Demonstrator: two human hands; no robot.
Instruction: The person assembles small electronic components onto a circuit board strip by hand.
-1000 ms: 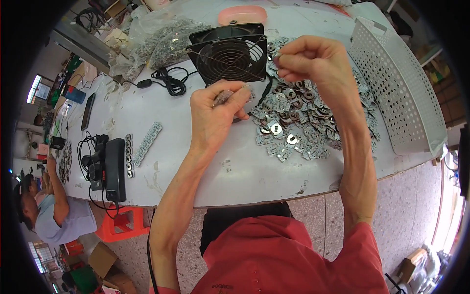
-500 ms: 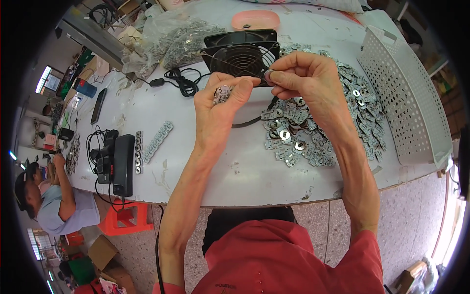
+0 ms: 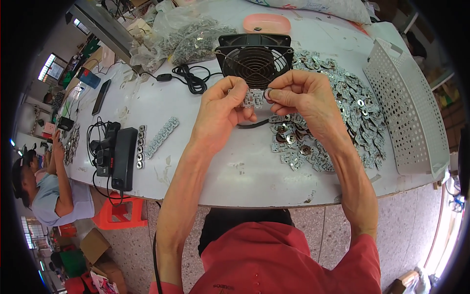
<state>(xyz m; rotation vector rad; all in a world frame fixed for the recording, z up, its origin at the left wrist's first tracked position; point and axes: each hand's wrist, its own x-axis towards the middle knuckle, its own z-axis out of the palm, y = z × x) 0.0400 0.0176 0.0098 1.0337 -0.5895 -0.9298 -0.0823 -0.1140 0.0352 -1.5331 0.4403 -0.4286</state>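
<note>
My left hand (image 3: pixel 215 110) is closed on a strip of small silvery metal pieces (image 3: pixel 253 99), which sticks out past the thumb toward the right. Between the thumb and fingertips of my right hand (image 3: pixel 308 98) is a small dark-rimmed round disc (image 3: pixel 267 95). It sits right at the end of the strip; whether the two touch, I cannot tell. Both hands are raised over the table, just in front of a black fan (image 3: pixel 254 66). Below and beyond my right hand spreads a heap of flat silvery metal pieces (image 3: pixel 355 117).
A white perforated basket (image 3: pixel 409 110) stands at the right. Left lie a row of round pieces (image 3: pixel 141 147), another strip (image 3: pixel 163 137), a black power strip (image 3: pixel 124 159) and a phone (image 3: pixel 101 98). Farther back are a pink dish (image 3: pixel 267 23) and bagged parts (image 3: pixel 200 44). A co-worker (image 3: pixel 54 193) sits far left.
My left hand has turned, and the strip now shows between my hands. Both hands appear slightly lower against the fan. The whole view has shifted a little.
</note>
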